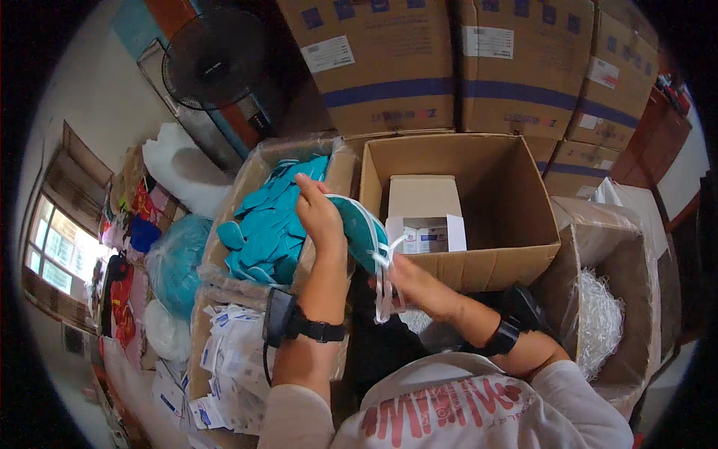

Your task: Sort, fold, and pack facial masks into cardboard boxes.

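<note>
My left hand point(321, 217) is raised beside the box of teal pieces, its fingers closed on the upper end of a curved teal pad with white edging point(360, 228). White cords point(381, 280) hang from the pad's lower end. There my right hand point(407, 278) grips the pad and cords, with its fingertips partly hidden. Just left of my left hand, a heap of flat, rounded teal pieces point(273, 217) fills a carton lined with clear plastic point(329, 161).
An open cardboard carton point(516, 262) stands ahead, holding a smaller open box point(424, 196). At right, another carton point(632, 329) contains white strands point(600, 325). White printed packets point(232, 352) lie at lower left. Large stacked cartons point(389, 90) and a black fan point(215, 60) stand behind.
</note>
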`<state>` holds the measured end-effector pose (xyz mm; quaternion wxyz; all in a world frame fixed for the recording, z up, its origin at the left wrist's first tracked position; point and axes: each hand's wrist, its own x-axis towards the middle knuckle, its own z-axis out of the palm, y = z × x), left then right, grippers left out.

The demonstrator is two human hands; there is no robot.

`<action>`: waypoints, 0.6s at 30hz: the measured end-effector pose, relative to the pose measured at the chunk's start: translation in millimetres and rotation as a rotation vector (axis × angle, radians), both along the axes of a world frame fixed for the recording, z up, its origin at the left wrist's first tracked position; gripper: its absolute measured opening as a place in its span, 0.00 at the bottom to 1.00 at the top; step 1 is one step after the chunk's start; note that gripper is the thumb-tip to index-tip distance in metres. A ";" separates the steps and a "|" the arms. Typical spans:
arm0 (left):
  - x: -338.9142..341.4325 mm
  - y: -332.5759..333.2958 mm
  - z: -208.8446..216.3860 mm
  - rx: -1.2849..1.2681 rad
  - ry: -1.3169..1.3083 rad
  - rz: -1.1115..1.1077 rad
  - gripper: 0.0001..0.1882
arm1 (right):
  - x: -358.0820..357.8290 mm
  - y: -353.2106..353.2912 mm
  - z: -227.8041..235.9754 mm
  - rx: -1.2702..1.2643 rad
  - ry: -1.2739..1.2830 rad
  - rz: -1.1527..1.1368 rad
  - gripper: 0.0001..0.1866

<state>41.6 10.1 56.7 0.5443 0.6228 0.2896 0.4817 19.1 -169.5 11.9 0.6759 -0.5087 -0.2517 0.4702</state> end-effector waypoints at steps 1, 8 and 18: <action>-0.3 -4.1 -2.4 -0.002 -0.001 0.004 0.28 | -5.3 -1.6 -3.1 0.005 -0.153 0.014 0.19; -4.9 12.0 -22.5 -0.161 0.042 0.048 0.29 | 4.1 -28.8 -6.7 -0.061 -0.809 -0.254 0.12; 18.5 -29.2 -60.8 0.035 0.186 -0.198 0.31 | -20.6 10.2 69.8 0.338 -1.050 -0.081 0.12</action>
